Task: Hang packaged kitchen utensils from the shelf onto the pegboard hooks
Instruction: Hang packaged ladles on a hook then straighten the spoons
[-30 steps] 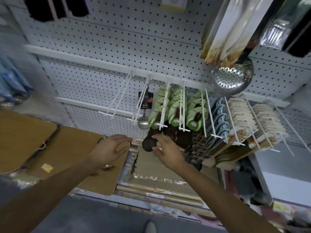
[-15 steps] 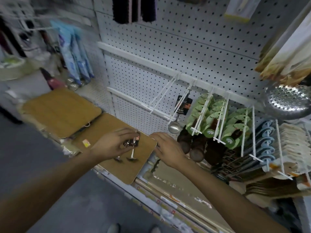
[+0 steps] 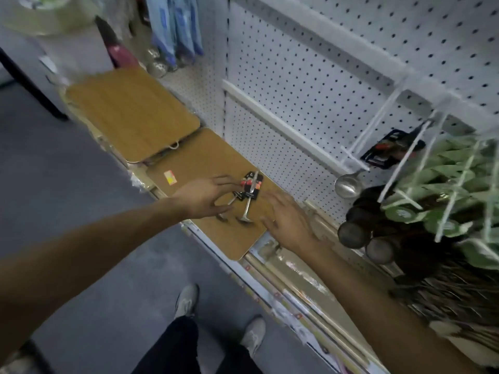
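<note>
The left hand (image 3: 201, 197) is reaching onto the packaged ladles (image 3: 247, 197), fingers loosely curled around their handles; whether the grip is closed cannot be told through the blur. The right hand (image 3: 287, 220) hovers spread, just right of them, holding nothing. The ladles lie on a wooden board (image 3: 205, 157) on the shelf. They would best be gathered by the black cards, so the hang holes stay free. One ladle (image 3: 348, 184) already hangs far right on a white hook (image 3: 361, 141); green-labelled brushes (image 3: 432, 201) crowd the neighbouring hooks and may obstruct threading.
</note>
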### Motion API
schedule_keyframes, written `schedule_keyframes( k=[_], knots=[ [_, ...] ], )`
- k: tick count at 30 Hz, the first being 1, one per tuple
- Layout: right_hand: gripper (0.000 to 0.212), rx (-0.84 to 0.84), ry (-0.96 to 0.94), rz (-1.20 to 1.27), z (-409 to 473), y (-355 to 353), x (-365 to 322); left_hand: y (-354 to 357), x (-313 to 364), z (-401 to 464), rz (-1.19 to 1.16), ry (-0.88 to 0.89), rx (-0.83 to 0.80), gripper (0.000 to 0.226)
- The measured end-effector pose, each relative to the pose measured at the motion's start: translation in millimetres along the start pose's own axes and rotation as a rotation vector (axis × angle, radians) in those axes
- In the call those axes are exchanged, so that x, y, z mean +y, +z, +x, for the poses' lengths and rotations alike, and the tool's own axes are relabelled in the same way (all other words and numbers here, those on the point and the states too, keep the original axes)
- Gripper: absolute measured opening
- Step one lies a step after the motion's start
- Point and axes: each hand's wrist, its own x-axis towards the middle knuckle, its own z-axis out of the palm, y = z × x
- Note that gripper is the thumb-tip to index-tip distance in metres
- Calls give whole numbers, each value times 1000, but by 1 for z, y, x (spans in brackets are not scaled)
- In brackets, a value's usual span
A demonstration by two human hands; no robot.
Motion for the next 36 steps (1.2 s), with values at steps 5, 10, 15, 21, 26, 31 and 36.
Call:
schedule_keyframes(
  k=[5,10,15,21,26,31,36],
  knots=[
    [55,-123,156,58,49,74,18,61,-76,8,-24,12,-129,41],
    [53,-238,321,131,100,164,50,145,-145,18,-16,-43,-240,41],
    [42,-228,579,174,155,258,92,230,-196,38,-109,-503,-314,38],
    [41,10,1058,464,202,322,124,299,-217,71,-347,-711,-320,30],
    [58,190,1190,633,213,347,137,326,-216,87,-473,-787,-295,23],
    [51,203,1239,947,197,335,131,316,-208,65,-637,-878,-198,18],
    [40,295,1040,1059,166,279,106,268,-193,36,-694,-851,-132,30]
  ],
)
